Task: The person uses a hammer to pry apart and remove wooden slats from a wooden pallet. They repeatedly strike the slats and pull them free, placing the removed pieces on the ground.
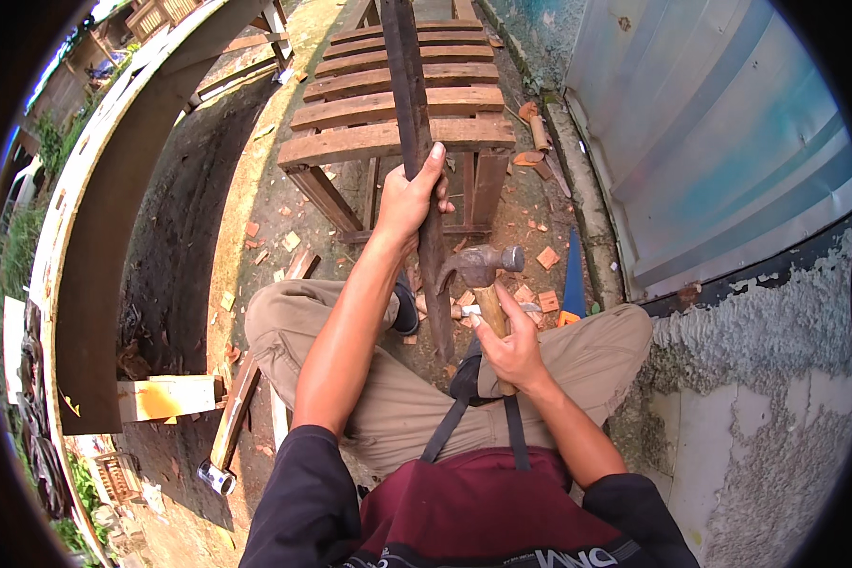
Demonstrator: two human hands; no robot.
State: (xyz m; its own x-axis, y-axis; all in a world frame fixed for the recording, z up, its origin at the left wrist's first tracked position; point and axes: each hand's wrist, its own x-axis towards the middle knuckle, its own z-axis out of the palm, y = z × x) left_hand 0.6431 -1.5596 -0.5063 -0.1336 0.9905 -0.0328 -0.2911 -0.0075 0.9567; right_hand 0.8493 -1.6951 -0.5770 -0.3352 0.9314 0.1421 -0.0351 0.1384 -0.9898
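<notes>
Left hand (pixel 409 203) clasps the dark wooden batten (pixel 408 90) at upper centre of frame, apparently steadying it over the slatted bench (pixel 336 146). Right hand (pixel 515 354) grips the claw hammer (pixel 480 266) mid-handle, presumably for control, claw facing the batten.

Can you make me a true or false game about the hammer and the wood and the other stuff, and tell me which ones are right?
1. The right hand holds the hammer. True.
2. The saw has a blue blade. True.
3. The left hand holds a saw. False: it holds a dark wood strip.
4. The bench has a smooth top with no gaps. False: its top is slats with gaps between them.
5. Wood chips lie on the ground. True.
6. The metal sheet is on the left. False: it is on the right.
</notes>
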